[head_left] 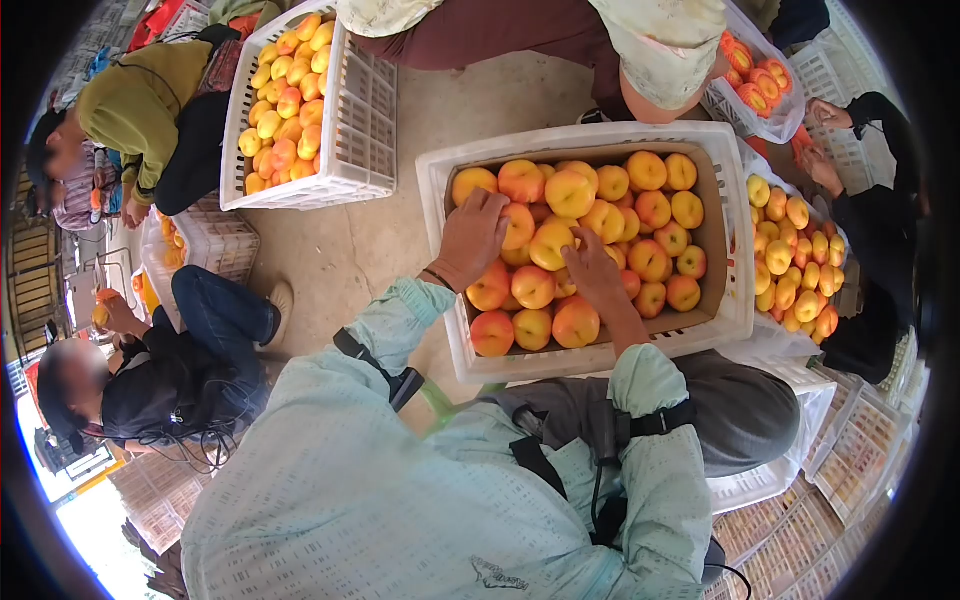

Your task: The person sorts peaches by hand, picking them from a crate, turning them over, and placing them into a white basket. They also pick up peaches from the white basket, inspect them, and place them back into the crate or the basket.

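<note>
A white plastic crate [440,170] lined with brown cardboard stands before me, filled with yellow-red peaches [650,262]. My left hand [472,238] reaches in at its left side, fingers closed on a peach [517,228]. My right hand [600,280] is over the middle of the crate, its fingers curled against the right side of another peach [551,245]. Both of these peaches are at the top of the pile, side by side. The undersides of both hands' grips are partly hidden.
Another white crate of peaches [370,120] stands at the upper left. To the right are loose peaches in a lined crate [790,250] and a bag of net-wrapped fruit [755,85]. Several people sit or bend around me, one person [520,30] just across the crate.
</note>
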`<state>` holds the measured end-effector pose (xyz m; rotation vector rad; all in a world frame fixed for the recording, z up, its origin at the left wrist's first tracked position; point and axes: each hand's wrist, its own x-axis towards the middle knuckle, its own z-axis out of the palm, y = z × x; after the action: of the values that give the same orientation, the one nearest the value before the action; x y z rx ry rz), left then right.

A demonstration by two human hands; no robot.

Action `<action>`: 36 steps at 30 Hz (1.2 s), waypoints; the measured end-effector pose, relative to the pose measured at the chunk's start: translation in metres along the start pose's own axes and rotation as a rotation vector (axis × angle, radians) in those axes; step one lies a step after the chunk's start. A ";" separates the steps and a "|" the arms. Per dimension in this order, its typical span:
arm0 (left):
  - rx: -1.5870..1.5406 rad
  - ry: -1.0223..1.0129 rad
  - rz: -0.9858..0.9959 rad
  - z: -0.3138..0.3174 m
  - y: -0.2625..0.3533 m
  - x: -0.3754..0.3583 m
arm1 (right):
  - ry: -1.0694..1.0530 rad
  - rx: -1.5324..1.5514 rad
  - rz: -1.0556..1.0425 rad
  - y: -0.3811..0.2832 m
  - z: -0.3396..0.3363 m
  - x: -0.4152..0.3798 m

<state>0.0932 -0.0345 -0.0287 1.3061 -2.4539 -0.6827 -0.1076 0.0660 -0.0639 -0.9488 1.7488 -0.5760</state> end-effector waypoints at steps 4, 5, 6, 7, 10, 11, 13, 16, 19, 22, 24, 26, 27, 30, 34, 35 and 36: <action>0.094 0.058 0.086 -0.002 0.006 0.000 | 0.211 -0.131 -0.135 -0.012 -0.002 -0.001; 0.148 0.007 0.148 -0.001 0.006 0.001 | 0.299 -0.123 -0.149 -0.015 -0.005 0.001; 0.202 -0.042 0.209 0.000 0.006 0.002 | 0.298 -0.122 -0.148 -0.017 -0.008 0.005; 0.202 -0.043 0.209 0.004 0.008 0.001 | 0.383 -0.117 -0.192 -0.019 -0.013 0.012; 0.198 -0.096 0.166 0.013 0.015 -0.005 | 0.433 -0.150 -0.236 -0.026 -0.019 0.029; 0.225 -0.110 0.143 0.011 0.019 -0.005 | 0.401 -0.188 -0.232 -0.028 -0.019 0.034; 0.256 -0.130 0.114 0.013 0.023 -0.005 | 0.406 -0.222 -0.203 -0.031 -0.016 0.039; 0.244 -0.137 0.078 0.019 0.021 -0.008 | 0.374 -0.270 -0.137 -0.032 -0.016 0.045; 0.234 -0.095 0.084 0.020 0.019 -0.010 | 0.322 -0.307 -0.090 -0.021 -0.019 0.058; 0.206 -0.105 0.090 0.015 0.018 -0.004 | 0.277 -0.284 -0.034 -0.027 -0.021 0.062; 0.174 -0.099 0.117 0.012 0.019 -0.001 | 0.246 -0.243 0.021 -0.031 -0.024 0.058; 0.171 -0.090 0.121 0.014 0.018 -0.004 | 0.134 -0.348 0.076 -0.034 -0.028 0.056; 0.168 -0.074 0.129 0.014 0.018 -0.003 | 0.138 -0.348 0.077 -0.032 -0.029 0.056; 0.179 -0.062 0.143 0.013 0.020 -0.003 | -0.069 -0.829 -0.222 -0.019 -0.026 0.056; 0.155 -0.074 0.144 0.010 0.018 -0.001 | -0.044 -0.414 0.036 -0.024 -0.027 0.053; 0.100 -0.014 0.128 0.013 0.015 -0.001 | -0.056 -0.375 0.078 -0.028 -0.033 0.048; 0.042 0.045 0.112 0.016 0.012 0.001 | -0.050 -0.377 0.081 -0.030 -0.040 0.043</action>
<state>0.0770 -0.0253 -0.0356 1.1746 -2.4955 -0.5706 -0.1420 0.0112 -0.0509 -1.1318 1.8770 -0.1689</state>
